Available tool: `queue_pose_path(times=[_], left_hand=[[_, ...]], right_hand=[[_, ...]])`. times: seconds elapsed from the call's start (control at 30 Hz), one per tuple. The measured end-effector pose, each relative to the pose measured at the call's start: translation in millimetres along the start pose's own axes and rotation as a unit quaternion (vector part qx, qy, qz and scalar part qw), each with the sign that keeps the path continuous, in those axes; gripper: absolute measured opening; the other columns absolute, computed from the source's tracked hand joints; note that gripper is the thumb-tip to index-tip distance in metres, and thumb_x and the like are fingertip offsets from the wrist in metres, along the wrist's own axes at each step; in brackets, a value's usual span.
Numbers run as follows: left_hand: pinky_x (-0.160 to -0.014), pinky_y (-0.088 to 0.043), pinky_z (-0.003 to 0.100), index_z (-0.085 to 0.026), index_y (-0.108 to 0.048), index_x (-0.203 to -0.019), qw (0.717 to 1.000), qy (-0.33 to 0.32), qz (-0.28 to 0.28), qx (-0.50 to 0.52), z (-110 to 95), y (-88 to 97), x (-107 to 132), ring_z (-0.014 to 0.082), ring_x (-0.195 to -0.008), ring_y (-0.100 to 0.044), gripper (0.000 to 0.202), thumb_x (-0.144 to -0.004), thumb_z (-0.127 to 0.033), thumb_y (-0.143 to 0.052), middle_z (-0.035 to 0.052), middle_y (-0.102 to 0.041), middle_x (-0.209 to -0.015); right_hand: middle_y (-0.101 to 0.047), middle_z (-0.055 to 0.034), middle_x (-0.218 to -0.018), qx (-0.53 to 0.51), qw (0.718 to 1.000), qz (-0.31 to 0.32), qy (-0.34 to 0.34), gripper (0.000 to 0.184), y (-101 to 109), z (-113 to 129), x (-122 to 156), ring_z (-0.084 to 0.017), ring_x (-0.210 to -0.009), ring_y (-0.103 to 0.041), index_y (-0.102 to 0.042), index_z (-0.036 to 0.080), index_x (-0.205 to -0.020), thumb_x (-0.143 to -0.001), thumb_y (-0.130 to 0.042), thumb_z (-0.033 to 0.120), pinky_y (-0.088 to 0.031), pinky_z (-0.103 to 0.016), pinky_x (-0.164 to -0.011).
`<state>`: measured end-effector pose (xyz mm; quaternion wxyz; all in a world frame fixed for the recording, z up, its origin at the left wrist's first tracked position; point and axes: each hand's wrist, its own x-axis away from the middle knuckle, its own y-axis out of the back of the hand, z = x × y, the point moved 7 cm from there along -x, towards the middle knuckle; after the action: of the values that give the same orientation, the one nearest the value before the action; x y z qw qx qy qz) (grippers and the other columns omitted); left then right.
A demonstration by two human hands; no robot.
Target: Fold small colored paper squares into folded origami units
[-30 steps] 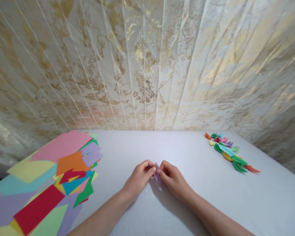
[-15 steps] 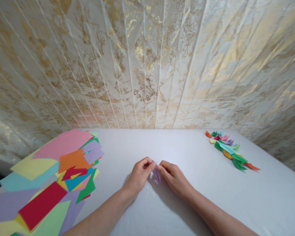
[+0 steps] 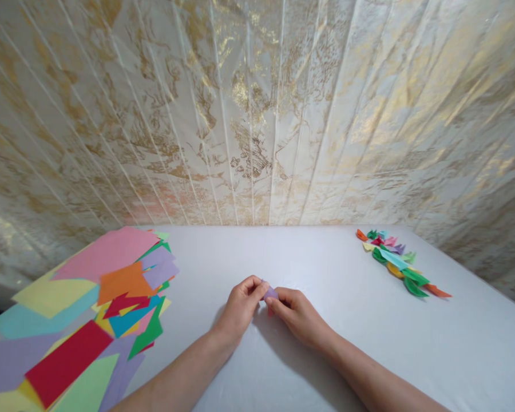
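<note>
A small folded piece of purple paper (image 3: 270, 293) is held up between both hands, just above the white table. My left hand (image 3: 242, 304) pinches its upper left end between thumb and fingers. At its right side my right hand (image 3: 299, 313) grips it, the thumb and bent fingers closed on the paper. Much of the paper is hidden behind my fingers, so its full folded shape cannot be made out.
Loose coloured paper sheets, among them a red one (image 3: 68, 363) and a pink one (image 3: 107, 252), overlap on the left. Several small folded paper pieces, such as a green one (image 3: 414, 287), lie at the right. A gold-patterned curtain (image 3: 253, 143) hangs behind the white table (image 3: 223, 252).
The purple paper has turned: its lower point hung down before, and now a short broad part shows between my hands. My right hand has shifted slightly lower and left.
</note>
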<state>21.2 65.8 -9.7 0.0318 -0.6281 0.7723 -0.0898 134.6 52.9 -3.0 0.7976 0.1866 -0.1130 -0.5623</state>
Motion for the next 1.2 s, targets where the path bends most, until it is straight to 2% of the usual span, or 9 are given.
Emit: queue_pose_path(times=[0.1, 0.2, 0.37, 0.43, 0.77, 0.83, 1.0, 1.2], left_hand=[[-0.063, -0.036, 0.024, -0.018, -0.053, -0.064, 1.000, 0.004, -0.012, 0.001, 1.1, 1.4, 0.2, 0.0120, -0.061, -0.047, 0.029, -0.078, -0.041, -0.065, -0.0031, -0.055, -0.059], [-0.063, -0.037, 0.024, -0.018, -0.053, -0.064, 1.000, 0.003, -0.023, 0.005, 0.5, 2.6, 0.6, 0.0119, -0.061, -0.048, 0.031, -0.077, -0.042, -0.066, -0.0028, -0.055, -0.060], [-0.064, -0.040, 0.026, -0.018, -0.053, -0.066, 0.999, 0.000, -0.022, 0.038, 1.3, 4.0, -0.4, 0.0120, -0.059, -0.051, 0.032, -0.079, -0.044, -0.065, -0.0023, -0.057, -0.060], [-0.065, -0.041, 0.026, -0.018, -0.052, -0.066, 0.998, 0.001, -0.022, 0.054, 2.2, 5.3, -1.5, 0.0119, -0.060, -0.051, 0.031, -0.079, -0.043, -0.066, -0.0021, -0.057, -0.061], [-0.067, -0.040, 0.024, -0.017, -0.053, -0.064, 0.997, 0.003, -0.049, 0.052, 3.9, 9.0, -2.9, 0.0112, -0.064, -0.050, 0.030, -0.077, -0.040, -0.068, -0.0020, -0.057, -0.063], [-0.068, -0.040, 0.024, -0.017, -0.054, -0.065, 0.998, 0.003, -0.037, 0.047, 2.4, 8.5, -3.4, 0.0115, -0.065, -0.050, 0.031, -0.078, -0.041, -0.067, -0.0018, -0.057, -0.064], [-0.071, -0.041, 0.027, -0.016, -0.059, -0.070, 0.998, 0.018, 0.052, 0.000, -2.2, 1.9, -4.9, 0.0139, -0.069, -0.051, 0.032, -0.075, -0.045, -0.070, 0.0006, -0.059, -0.069], [-0.066, -0.035, 0.025, -0.016, -0.061, -0.069, 0.998, 0.024, 0.035, -0.051, 0.9, 7.8, -6.1, 0.0117, -0.063, -0.045, 0.033, -0.074, -0.047, -0.071, -0.0027, -0.052, -0.063]], right_hand=[[-0.037, 0.0049, -0.053, 0.007, 1.000, 0.014, -0.020, 0.045, -2.7, -4.6, 0.4, -0.009, -0.052, -0.034, -0.058, 0.014, -0.061, -0.092, -0.045, 0.044, -0.026, -0.022, -0.052], [-0.038, 0.0046, -0.051, 0.009, 0.999, 0.023, -0.034, 0.048, -4.2, -7.1, 1.6, -0.009, -0.050, -0.034, -0.058, 0.014, -0.059, -0.093, -0.044, 0.045, -0.025, -0.022, -0.050], [-0.047, 0.0037, -0.060, -0.006, 1.000, 0.024, -0.006, 0.031, -2.5, -1.1, 3.8, -0.010, -0.056, -0.042, -0.063, 0.015, -0.073, -0.092, -0.047, 0.035, -0.031, -0.021, -0.054], [-0.047, 0.0034, -0.061, -0.004, 1.000, 0.027, -0.003, 0.030, -1.9, 0.2, 4.3, -0.010, -0.057, -0.043, -0.063, 0.015, -0.074, -0.092, -0.047, 0.034, -0.031, -0.021, -0.054], [-0.037, 0.0051, -0.052, 0.030, 0.998, 0.044, -0.018, 0.048, -4.9, -3.9, 3.7, -0.009, -0.051, -0.032, -0.051, 0.016, -0.057, -0.095, -0.041, 0.043, -0.025, -0.023, -0.051], [-0.037, 0.0051, -0.051, 0.030, 0.998, 0.041, -0.021, 0.050, -4.8, -5.8, 4.4, -0.009, -0.050, -0.032, -0.051, 0.016, -0.055, -0.095, -0.042, 0.045, -0.025, -0.023, -0.051], [-0.035, 0.0050, -0.051, 0.026, 0.999, 0.013, -0.021, 0.053, -0.8, -8.6, 4.2, -0.009, -0.051, -0.033, -0.052, 0.016, -0.055, -0.094, -0.041, 0.050, -0.026, -0.023, -0.052], [-0.038, 0.0045, -0.052, 0.005, 1.000, 0.007, -0.028, 0.057, 1.6, -8.7, 2.9, -0.010, -0.051, -0.035, -0.054, 0.016, -0.056, -0.093, -0.040, 0.058, -0.028, -0.023, -0.052]])
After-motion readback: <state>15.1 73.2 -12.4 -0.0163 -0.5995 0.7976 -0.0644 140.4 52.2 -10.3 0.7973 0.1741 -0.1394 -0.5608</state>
